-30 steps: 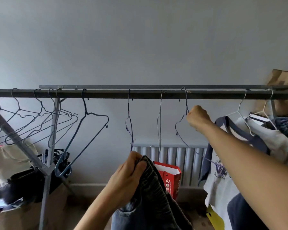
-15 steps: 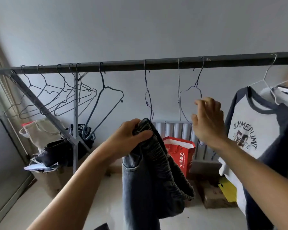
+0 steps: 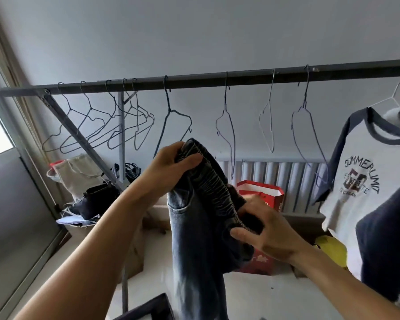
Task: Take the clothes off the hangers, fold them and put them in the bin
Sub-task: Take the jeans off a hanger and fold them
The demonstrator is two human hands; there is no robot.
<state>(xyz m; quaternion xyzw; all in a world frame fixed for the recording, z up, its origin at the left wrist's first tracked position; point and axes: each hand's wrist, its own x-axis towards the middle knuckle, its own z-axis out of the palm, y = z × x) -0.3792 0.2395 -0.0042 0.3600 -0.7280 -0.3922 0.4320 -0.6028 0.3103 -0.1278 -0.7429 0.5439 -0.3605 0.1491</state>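
The denim jeans (image 3: 199,239) were noted hanging free below the clothes rail (image 3: 217,80), their elastic waistband (image 3: 214,189) clamped in the left hand (image 3: 171,167) above and pinched by the right hand (image 3: 268,234) lower down; judged limp, fairly heavy, non-slippery, best held at both waistband ends.

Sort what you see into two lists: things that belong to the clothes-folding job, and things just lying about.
Part of the job: jeans, held by the left hand and right hand; T-shirt on its hanger; empty hangers; rail.
Just lying about: red bag; radiator; beige bag.
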